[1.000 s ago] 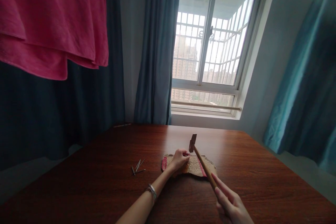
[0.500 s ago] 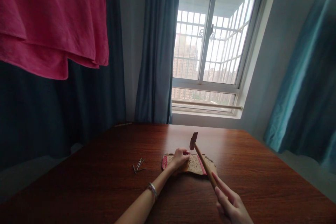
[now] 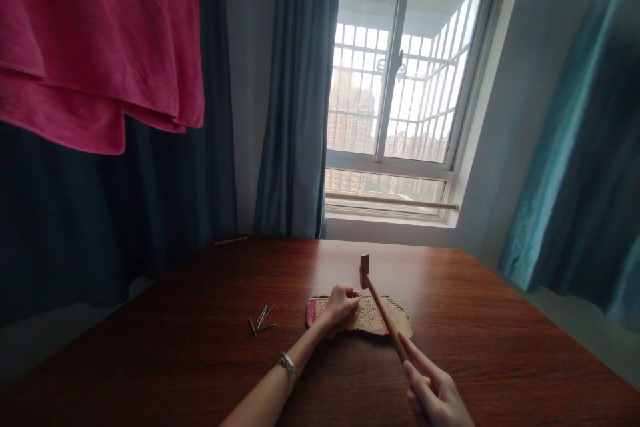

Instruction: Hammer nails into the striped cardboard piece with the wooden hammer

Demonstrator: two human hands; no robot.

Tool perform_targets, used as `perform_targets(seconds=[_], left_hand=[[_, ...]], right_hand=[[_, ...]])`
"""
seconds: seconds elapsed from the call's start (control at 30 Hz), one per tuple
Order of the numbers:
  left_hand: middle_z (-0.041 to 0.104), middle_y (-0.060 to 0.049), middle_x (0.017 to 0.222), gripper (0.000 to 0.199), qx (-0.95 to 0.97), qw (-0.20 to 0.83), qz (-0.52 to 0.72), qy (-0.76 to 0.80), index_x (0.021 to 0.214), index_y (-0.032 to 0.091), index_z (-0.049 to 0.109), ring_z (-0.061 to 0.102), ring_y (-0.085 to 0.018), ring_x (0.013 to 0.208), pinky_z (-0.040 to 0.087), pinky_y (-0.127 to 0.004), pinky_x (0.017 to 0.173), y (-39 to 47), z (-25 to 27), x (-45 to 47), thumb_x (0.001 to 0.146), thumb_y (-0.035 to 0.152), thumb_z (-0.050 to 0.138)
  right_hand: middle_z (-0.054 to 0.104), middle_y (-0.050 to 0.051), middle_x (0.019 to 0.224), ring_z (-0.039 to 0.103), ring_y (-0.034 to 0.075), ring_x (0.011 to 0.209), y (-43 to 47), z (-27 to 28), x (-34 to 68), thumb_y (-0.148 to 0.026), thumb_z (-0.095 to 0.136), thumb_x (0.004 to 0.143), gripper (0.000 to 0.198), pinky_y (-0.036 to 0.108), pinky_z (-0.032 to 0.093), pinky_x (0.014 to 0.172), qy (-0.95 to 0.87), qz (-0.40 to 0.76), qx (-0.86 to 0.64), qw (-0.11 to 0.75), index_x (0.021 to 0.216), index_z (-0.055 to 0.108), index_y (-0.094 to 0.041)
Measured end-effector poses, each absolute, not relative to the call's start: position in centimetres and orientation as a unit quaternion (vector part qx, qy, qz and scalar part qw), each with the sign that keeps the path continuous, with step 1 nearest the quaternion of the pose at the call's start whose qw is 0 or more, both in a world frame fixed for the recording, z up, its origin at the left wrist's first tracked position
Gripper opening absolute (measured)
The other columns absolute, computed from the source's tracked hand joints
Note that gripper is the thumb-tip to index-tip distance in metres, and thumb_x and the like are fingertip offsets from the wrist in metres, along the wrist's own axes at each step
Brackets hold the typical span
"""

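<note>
A wooden-handled hammer (image 3: 385, 310) is gripped in my right hand (image 3: 434, 387), its fingers wrapped round the lower handle. The hammer's head (image 3: 365, 271) is raised above the table, just right of my left fingertips. My left hand (image 3: 343, 303) is closed in a pinch over a piece of cardboard (image 3: 373, 319) that lies flat, dotted with many small dark marks and edged in pink. Whatever is between the left fingertips is too small and hidden to make out. Several loose nails (image 3: 262, 321) lie on the wood to the left of the cardboard.
The brown wooden table (image 3: 200, 360) reaches back to the wall below a barred window (image 3: 395, 80). Blue curtains (image 3: 297, 93) hang on both sides. At upper left hangs a pink cloth (image 3: 100, 47). A thin stick-like item (image 3: 231, 240) lies at the table's far left edge.
The hammer's head has turned slightly and sits a little lower against the cardboard. My left hand keeps its pinch in the same place. The whole view has shifted slightly.
</note>
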State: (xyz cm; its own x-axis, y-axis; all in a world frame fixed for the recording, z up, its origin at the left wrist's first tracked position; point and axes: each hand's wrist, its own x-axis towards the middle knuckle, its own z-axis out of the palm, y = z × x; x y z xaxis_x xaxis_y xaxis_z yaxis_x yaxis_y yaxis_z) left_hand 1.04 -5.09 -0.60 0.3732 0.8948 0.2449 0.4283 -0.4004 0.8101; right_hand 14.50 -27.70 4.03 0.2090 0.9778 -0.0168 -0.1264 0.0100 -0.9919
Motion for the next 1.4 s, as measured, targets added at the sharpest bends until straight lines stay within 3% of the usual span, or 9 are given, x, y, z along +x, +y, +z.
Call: perform_targets(seconds=[0.13, 0.27, 0.47, 0.67, 0.87, 1.07, 1.23, 1.4], left_hand=[[0.068, -0.005, 0.078, 0.023, 0.76, 0.329, 0.359, 0.429, 0.076, 0.012, 0.067, 0.059, -0.018, 0.074, 0.042, -0.024, 0.064, -5.2, -0.5, 1.0, 0.067, 0.027, 0.052], [0.068, -0.005, 0.076, 0.024, 0.762, 0.327, 0.351, 0.436, 0.076, 0.011, 0.067, 0.059, -0.018, 0.072, 0.041, -0.024, 0.063, -5.2, -0.5, 1.0, 0.067, 0.027, 0.052], [0.068, -0.004, 0.076, 0.022, 0.758, 0.32, 0.36, 0.44, 0.074, 0.014, 0.068, 0.059, -0.017, 0.072, 0.041, -0.023, 0.063, -5.1, -0.7, 1.1, 0.066, 0.027, 0.053], [0.067, -0.005, 0.074, 0.023, 0.757, 0.325, 0.356, 0.441, 0.073, 0.012, 0.068, 0.058, -0.017, 0.07, 0.041, -0.024, 0.062, -5.1, -0.6, 1.1, 0.066, 0.028, 0.053], [0.068, -0.004, 0.076, 0.022, 0.756, 0.335, 0.354, 0.438, 0.074, 0.013, 0.067, 0.059, -0.017, 0.072, 0.041, -0.023, 0.063, -5.3, -0.5, 1.0, 0.066, 0.027, 0.053], [0.068, -0.006, 0.077, 0.024, 0.763, 0.336, 0.352, 0.426, 0.076, 0.012, 0.067, 0.059, -0.018, 0.073, 0.042, -0.024, 0.064, -4.9, -0.7, 1.0, 0.067, 0.028, 0.053], [0.068, -0.007, 0.079, 0.026, 0.761, 0.346, 0.361, 0.414, 0.079, 0.011, 0.068, 0.06, -0.018, 0.073, 0.042, -0.024, 0.064, -4.8, -1.0, 1.0, 0.066, 0.027, 0.052], [0.068, -0.007, 0.079, 0.026, 0.765, 0.343, 0.349, 0.419, 0.078, 0.01, 0.068, 0.06, -0.019, 0.074, 0.042, -0.024, 0.063, -4.8, -0.9, 1.0, 0.067, 0.028, 0.052]], right_hand=[[0.016, -0.011, 0.048, 0.013, 0.003, 0.039, -27.9, 4.8, 14.0, -0.059, 0.058, 0.066, 0.081, 0.017, 0.007, 0.037, -0.409, 0.487, -0.502, 0.587, 0.13, 0.039, -0.014], [0.019, -0.012, 0.046, 0.014, 0.003, 0.039, -27.9, 4.8, 13.9, -0.062, 0.059, 0.063, 0.086, 0.017, 0.009, 0.038, -0.412, 0.486, -0.518, 0.571, 0.129, 0.04, -0.01], [0.016, -0.012, 0.048, 0.014, 0.003, 0.04, -27.8, 4.2, 14.0, -0.057, 0.057, 0.069, 0.082, 0.018, 0.007, 0.039, -0.419, 0.491, -0.489, 0.587, 0.133, 0.033, -0.012], [0.023, -0.012, 0.045, 0.018, 0.002, 0.038, -27.8, 4.1, 13.8, -0.062, 0.059, 0.064, 0.084, 0.016, 0.013, 0.038, -0.402, 0.479, -0.531, 0.572, 0.13, 0.039, -0.013], [0.025, -0.012, 0.044, 0.019, 0.003, 0.038, -27.8, 3.8, 13.8, -0.059, 0.058, 0.067, 0.087, 0.017, 0.011, 0.039, -0.4, 0.488, -0.514, 0.582, 0.134, 0.03, -0.012], [0.029, -0.011, 0.041, 0.023, 0.003, 0.037, -27.9, 3.3, 13.9, -0.065, 0.06, 0.059, 0.095, 0.016, 0.014, 0.039, -0.382, 0.48, -0.548, 0.568, 0.132, 0.034, -0.01], [0.028, -0.011, 0.043, 0.018, 0.003, 0.037, -28.1, 4.1, 13.5, -0.061, 0.059, 0.065, 0.091, 0.017, 0.009, 0.036, -0.374, 0.501, -0.509, 0.591, 0.136, 0.026, -0.014], [0.022, -0.012, 0.044, 0.018, 0.002, 0.038, -28.0, 4.2, 13.2, -0.058, 0.061, 0.064, 0.089, 0.017, 0.011, 0.038, -0.377, 0.503, -0.495, 0.6, 0.133, 0.033, -0.011]])
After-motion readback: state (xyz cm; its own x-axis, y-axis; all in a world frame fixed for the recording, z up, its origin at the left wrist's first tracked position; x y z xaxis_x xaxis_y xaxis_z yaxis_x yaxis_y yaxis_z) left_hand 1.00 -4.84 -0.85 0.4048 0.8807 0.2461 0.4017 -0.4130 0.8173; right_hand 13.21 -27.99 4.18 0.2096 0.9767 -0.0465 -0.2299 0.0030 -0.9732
